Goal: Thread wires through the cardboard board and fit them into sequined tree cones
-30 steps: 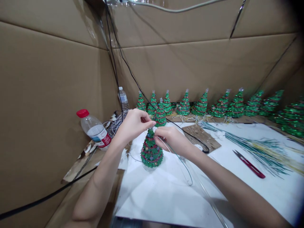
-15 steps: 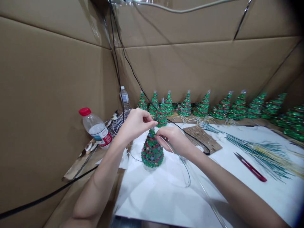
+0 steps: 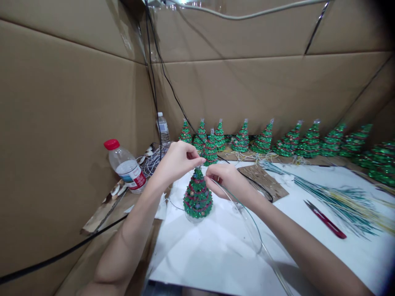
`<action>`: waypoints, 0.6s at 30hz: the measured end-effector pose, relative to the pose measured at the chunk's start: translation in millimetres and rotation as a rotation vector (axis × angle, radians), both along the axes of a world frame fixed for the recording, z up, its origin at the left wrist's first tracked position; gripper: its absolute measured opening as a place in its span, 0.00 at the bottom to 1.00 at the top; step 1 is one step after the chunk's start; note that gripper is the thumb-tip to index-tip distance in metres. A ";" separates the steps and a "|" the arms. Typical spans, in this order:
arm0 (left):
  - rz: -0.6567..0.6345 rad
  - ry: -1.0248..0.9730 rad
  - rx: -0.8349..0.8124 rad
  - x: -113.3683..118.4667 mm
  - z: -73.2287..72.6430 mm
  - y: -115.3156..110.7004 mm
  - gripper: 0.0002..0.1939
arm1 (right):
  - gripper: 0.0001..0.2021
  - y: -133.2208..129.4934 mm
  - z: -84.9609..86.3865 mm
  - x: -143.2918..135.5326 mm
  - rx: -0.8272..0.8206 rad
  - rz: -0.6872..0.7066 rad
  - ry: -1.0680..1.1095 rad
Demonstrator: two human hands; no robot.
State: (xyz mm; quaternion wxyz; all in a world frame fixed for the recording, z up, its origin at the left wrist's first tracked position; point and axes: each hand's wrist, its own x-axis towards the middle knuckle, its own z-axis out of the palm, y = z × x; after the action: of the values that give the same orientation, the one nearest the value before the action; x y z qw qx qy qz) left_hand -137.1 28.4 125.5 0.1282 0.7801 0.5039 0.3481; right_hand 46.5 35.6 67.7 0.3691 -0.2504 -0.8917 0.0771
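A small beaded Christmas tree, green with red garlands and little ornaments, stands upright on the white board. My left hand pinches the top of this tree from the left. Close against its upper right side is my right hand, thumb and fingers pressed together on a thin green-and-white wire. The wire trails from those fingers down and to the right in a loop. The exact spot where its end meets the tree is hidden by the fingertips.
Several similar trees line the back wall. At the right lie red-handled thread snips and a bundle of green and yellow wires. On the left are a red-capped bottle and a smaller clear bottle. Black cables hang down.
My right hand has shifted slightly right, away from the tree. The loop of wire has swung out to the right. My left hand stays at the tree's top.
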 end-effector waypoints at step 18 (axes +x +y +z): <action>-0.002 -0.025 -0.005 1.7 -0.8 0.4 0.11 | 0.08 -0.5 0.3 -1.3 0.014 -0.001 -0.009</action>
State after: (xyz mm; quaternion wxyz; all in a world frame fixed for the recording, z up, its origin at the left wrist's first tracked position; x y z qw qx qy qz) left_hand -135.4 28.8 124.7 0.1368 0.7758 0.5022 0.3566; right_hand 45.1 35.1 68.1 0.3668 -0.2487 -0.8938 0.0692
